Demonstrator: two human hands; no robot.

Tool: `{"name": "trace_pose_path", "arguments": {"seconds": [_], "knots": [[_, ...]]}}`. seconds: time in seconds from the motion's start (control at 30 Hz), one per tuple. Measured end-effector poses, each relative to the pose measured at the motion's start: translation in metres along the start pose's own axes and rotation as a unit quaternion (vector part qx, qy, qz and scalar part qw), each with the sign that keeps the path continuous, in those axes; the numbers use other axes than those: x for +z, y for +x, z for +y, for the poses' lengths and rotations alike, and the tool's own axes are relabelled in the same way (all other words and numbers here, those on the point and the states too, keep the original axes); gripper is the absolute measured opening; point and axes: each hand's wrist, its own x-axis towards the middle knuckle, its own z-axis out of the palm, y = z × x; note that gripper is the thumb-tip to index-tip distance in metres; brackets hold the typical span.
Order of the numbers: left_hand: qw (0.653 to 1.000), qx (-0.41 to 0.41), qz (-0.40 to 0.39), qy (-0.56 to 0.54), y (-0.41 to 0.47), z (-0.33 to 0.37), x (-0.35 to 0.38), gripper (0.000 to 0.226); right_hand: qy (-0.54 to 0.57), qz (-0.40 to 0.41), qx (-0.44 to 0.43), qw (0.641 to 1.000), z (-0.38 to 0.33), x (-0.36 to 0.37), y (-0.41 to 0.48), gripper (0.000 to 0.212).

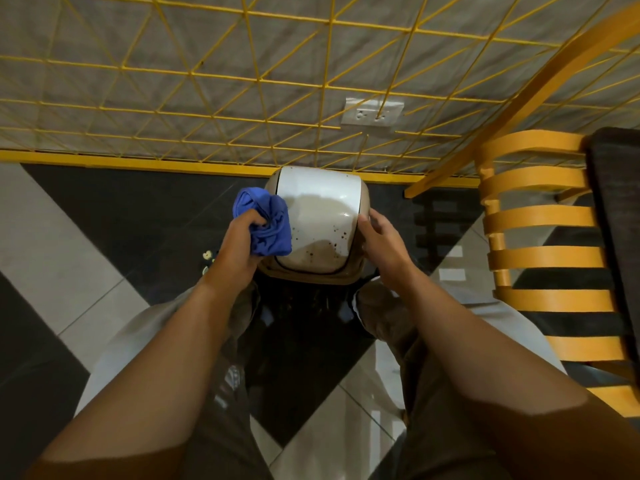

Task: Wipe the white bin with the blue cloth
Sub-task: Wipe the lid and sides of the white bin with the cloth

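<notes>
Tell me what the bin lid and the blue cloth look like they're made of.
White bin lid: likely glossy hard plastic, since it reflects light and carries dark specks. Blue cloth: soft matte fabric, bunched into folds in the left hand.

Dim, warm indoor light; glare on the glossy floor tiles (374,420); wide-angle bending at the frame edges; soft shadows lower centre.

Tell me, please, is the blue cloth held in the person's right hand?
No, the left hand grips the bunched blue cloth at the white bin, while the right hand steadies its other side.
</notes>
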Motion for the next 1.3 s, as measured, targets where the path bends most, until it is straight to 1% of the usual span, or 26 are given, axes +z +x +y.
{"name": "trace_pose_path", "arguments": {"seconds": [0.2,0.3,0.4,0.53,0.7,0.73,0.8,0.87,0.9,0.93,0.97,1.03,1.1,1.13,1.17,1.23,1.3], "knots": [[0.999,0.020,-0.020,0.039,0.010,0.002,-0.002,0.021,-0.005,-0.012,-0.013,1.000,-0.003,-0.001,0.021,0.076],[0.998,0.027,-0.021,0.048,0.012,0.004,-0.001,0.022,-0.004,-0.023,-0.022,0.999,-0.005,-0.001,0.028,0.072],[0.998,0.023,-0.022,0.059,0.017,0.007,0.000,0.018,-0.012,-0.031,-0.037,0.999,-0.009,-0.001,0.035,0.066],[0.997,0.019,-0.027,0.064,0.020,0.011,0.001,0.014,-0.011,-0.045,-0.047,0.998,-0.016,-0.002,0.042,0.067],[0.997,0.005,-0.018,0.070,0.020,0.013,0.002,0.020,-0.017,-0.051,-0.049,0.997,-0.022,-0.005,0.034,0.069],[0.997,0.018,-0.005,0.077,0.018,0.013,0.003,0.018,-0.023,-0.048,-0.052,0.997,-0.024,-0.005,0.031,0.068],[0.992,0.077,0.033,0.099,0.012,0.015,0.009,0.016,-0.044,0.000,-0.071,0.997,-0.028,-0.001,0.022,0.068],[0.980,0.148,0.063,0.120,0.001,0.015,0.019,0.022,-0.067,0.077,-0.119,0.988,-0.033,0.010,0.008,0.065],[0.973,0.178,0.065,0.129,-0.002,0.014,0.023,0.024,-0.061,0.096,-0.148,0.982,-0.034,0.015,-0.001,0.062],[0.967,0.200,0.061,0.142,-0.005,0.014,0.027,0.027,-0.038,0.093,-0.170,0.980,-0.035,0.021,-0.008,0.060],[0.962,0.216,0.054,0.161,-0.007,0.012,0.030,0.030,0.000,0.072,-0.175,0.982,-0.036,0.026,-0.016,0.057],[0.949,0.235,0.022,0.208,-0.010,0.006,0.038,0.036,0.070,-0.007,-0.142,0.987,-0.040,0.033,-0.030,0.053],[0.928,0.252,-0.035,0.271,-0.014,-0.004,0.046,0.042,0.150,-0.091,-0.093,0.980,-0.045,0.036,-0.035,0.049],[0.914,0.260,-0.070,0.304,-0.017,-0.008,0.050,0.048,0.190,-0.116,-0.073,0.972,-0.046,0.036,-0.035,0.048],[0.903,0.257,-0.106,0.327,-0.019,-0.010,0.052,0.052,0.220,-0.130,-0.055,0.965,-0.045,0.033,-0.032,0.046],[0.893,0.224,-0.184,0.345,-0.021,-0.012,0.053,0.050,0.238,-0.141,-0.035,0.960,-0.042,0.023,-0.028,0.043],[0.884,0.181,-0.226,0.367,-0.020,-0.008,0.054,0.047,0.242,-0.131,-0.029,0.961,-0.036,0.011,-0.025,0.033]]}}
